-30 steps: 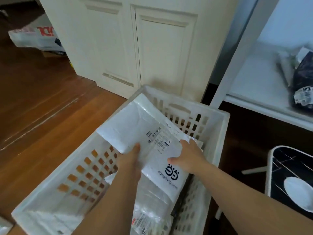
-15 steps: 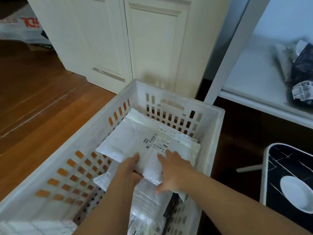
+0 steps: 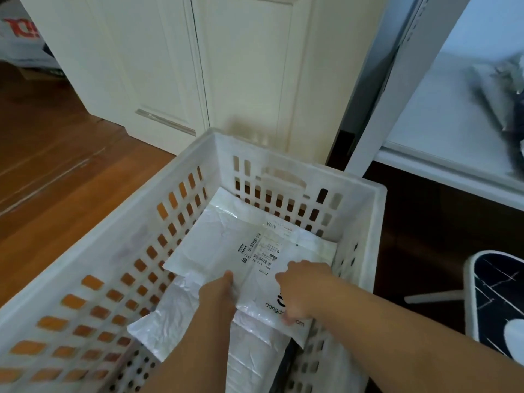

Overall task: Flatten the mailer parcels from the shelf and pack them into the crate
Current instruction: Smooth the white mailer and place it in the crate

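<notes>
A white plastic crate stands on the wood floor. A flat white mailer with a shipping label lies inside it, on top of other white mailers. My left hand holds the mailer's near left edge, thumb on top and fingers hidden beneath. My right hand rests palm down on the mailer's near right part, fingers spread over the printed logo. More parcels, dark and silvery, lie blurred on the white shelf at the right.
Cream cabinet doors stand just behind the crate. The shelf's white post rises beside the crate's far right corner. A small dark-topped side table sits at the lower right. A printed bag lies on the floor, far left.
The mailer, held tilted above the crate a second ago, has been lowered flat into it. My right hand went from gripping its edge to lying flat on top.
</notes>
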Action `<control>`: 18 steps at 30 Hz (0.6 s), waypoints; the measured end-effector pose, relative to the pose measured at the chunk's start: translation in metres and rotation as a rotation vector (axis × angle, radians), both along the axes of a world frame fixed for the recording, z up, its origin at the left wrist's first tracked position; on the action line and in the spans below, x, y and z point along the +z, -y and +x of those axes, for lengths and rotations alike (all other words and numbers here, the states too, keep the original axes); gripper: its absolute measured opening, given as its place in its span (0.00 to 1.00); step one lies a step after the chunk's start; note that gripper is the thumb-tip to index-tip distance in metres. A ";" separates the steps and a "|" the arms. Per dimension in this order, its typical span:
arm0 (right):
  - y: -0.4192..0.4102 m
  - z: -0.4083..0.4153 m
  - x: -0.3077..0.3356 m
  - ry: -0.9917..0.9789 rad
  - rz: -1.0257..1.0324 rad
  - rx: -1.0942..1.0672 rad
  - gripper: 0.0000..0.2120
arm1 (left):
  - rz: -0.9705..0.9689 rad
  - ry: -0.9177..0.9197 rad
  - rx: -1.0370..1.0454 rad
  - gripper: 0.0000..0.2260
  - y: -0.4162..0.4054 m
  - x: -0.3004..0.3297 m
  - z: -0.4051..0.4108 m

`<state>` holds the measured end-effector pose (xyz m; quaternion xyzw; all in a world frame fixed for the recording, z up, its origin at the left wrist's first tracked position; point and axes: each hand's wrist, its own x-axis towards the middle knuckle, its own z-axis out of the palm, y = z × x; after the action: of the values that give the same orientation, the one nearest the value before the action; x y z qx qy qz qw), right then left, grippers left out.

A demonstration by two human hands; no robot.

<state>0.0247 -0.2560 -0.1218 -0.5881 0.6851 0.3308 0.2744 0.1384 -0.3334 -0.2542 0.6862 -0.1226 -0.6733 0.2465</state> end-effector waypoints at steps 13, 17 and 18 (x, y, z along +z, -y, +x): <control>0.022 -0.037 -0.009 -0.197 0.127 0.011 0.35 | -0.774 1.060 -1.654 0.48 0.008 0.002 -0.055; 0.028 -0.038 -0.015 -0.134 0.113 -0.027 0.31 | -0.577 1.076 -1.741 0.48 0.012 -0.018 -0.049; 0.030 -0.037 -0.015 -0.119 0.112 -0.033 0.31 | -0.567 1.084 -1.743 0.48 0.012 -0.022 -0.047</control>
<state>-0.0127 -0.2860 -0.1372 -0.5399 0.6902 0.3984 0.2709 0.0914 -0.3451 -0.2763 0.4872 -0.8173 -0.1688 -0.2572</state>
